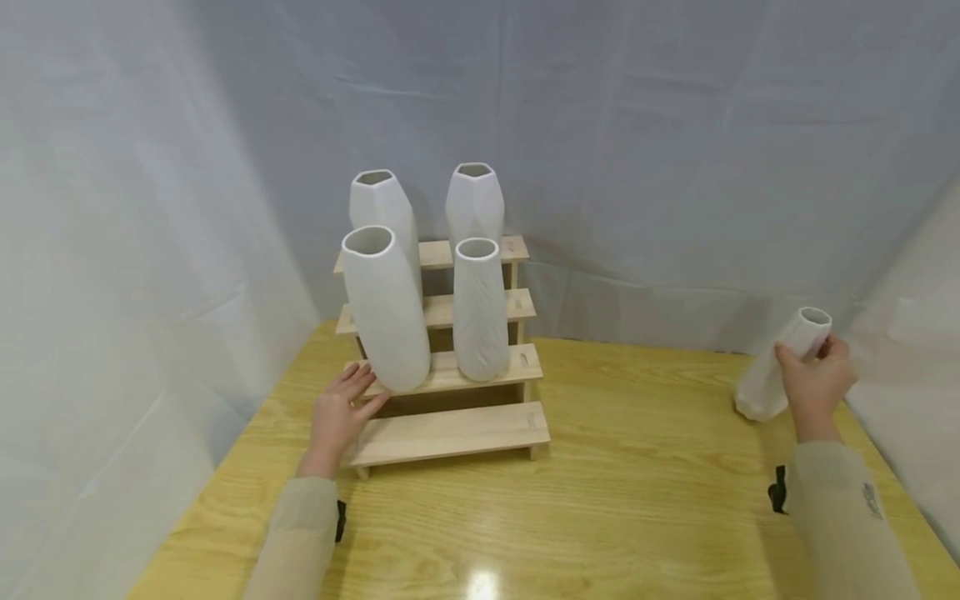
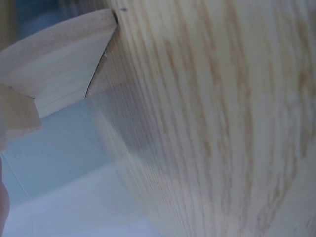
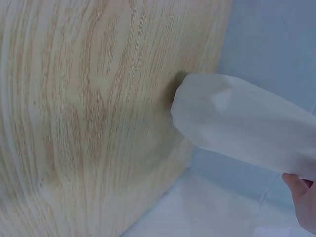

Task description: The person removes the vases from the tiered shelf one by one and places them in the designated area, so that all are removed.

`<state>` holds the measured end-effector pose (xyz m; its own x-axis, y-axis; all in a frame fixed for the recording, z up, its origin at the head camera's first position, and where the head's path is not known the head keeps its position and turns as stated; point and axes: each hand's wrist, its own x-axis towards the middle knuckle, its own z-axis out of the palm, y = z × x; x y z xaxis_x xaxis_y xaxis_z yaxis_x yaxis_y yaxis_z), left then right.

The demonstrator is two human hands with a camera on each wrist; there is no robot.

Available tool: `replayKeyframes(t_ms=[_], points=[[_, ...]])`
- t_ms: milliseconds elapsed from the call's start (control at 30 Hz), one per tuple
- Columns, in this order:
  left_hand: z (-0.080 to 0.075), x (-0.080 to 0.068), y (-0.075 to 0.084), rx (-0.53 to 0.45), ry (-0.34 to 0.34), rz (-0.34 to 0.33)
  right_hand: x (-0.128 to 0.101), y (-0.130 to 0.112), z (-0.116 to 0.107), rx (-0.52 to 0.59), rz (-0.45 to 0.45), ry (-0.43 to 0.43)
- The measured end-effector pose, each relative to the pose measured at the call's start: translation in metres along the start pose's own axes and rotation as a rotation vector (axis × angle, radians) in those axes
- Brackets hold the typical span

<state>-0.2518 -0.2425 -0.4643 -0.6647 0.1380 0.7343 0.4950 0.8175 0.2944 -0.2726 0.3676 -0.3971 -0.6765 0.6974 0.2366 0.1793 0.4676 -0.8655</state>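
- Right hand [image 1: 813, 385] grips the neck of a faceted white vase [image 1: 780, 367], fingers curled round it; the vase tilts, its base near the desk's [image 1: 637, 467] far right corner. A firm hold low on the neck would likely steady it.
- Left hand [image 1: 339, 415], fingers straight, touches the tall vase [image 1: 384, 308] at the stepped wooden rack's [image 1: 450, 433] left edge.
- Three other vases stand on the rack; grey cloth surrounds the desk.

Four matte white ceramic vases [image 1: 386, 308] on pale, light-grained stepped wooden rack [image 1: 450, 433]; fifth white faceted vase [image 1: 780, 362]; yellow-grained wooden tabletop [image 1: 637, 500]; grey-white fabric backdrop [image 1: 675, 125].
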Motion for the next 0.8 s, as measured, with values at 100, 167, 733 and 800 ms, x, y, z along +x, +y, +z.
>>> replayKeyframes(t_ms=[100,167,733,800], points=[[0.0000,-0.0003,-0.0008,0.000,-0.010,-0.007,0.0003,0.0009,-0.0006,0.004,0.017,0.000],[-0.0001,-0.0002,-0.0008,0.003,-0.021,-0.013,0.0002,0.0019,-0.0012,-0.004,0.020,-0.001],[-0.0003,-0.0009,-0.0012,-0.009,-0.006,0.002,0.0013,0.0073,-0.0040,-0.011,0.050,-0.008],[-0.0003,-0.0010,-0.0013,-0.006,-0.001,0.001,0.0015,0.0083,-0.0044,-0.011,0.052,-0.016]])
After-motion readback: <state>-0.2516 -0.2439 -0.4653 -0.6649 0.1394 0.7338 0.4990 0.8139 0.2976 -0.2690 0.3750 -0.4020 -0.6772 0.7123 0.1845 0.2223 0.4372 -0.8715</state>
